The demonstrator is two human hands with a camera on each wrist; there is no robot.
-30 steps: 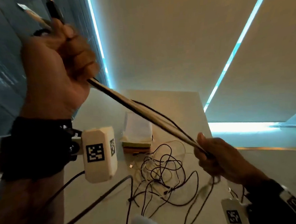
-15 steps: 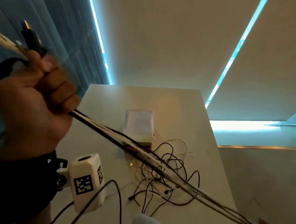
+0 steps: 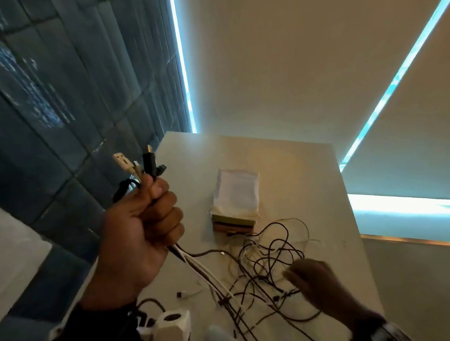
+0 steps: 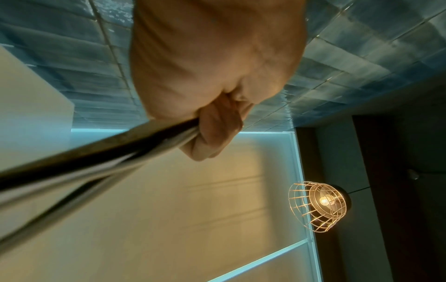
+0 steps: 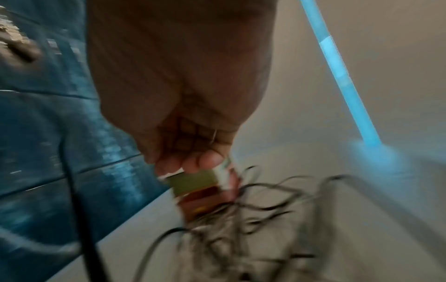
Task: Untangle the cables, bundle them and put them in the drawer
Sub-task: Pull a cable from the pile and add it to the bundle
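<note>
The left hand (image 3: 138, 234) grips the plug ends of the cables (image 3: 265, 262), fingers closed tight. They look light and limp, so take them near the plugs. The right hand (image 3: 316, 283) over the tangle on the surface (image 3: 310, 171) is blurred; its grip I cannot tell.

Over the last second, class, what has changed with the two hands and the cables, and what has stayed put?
The left hand dropped lower, still gripping the cable ends. The right hand let go of the taut strands and now reaches over the tangle. The stacked boxes and table stayed put.

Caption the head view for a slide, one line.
Left hand holds the cables' plug ends upright while the right hand reaches into the tangle on the table.
</note>
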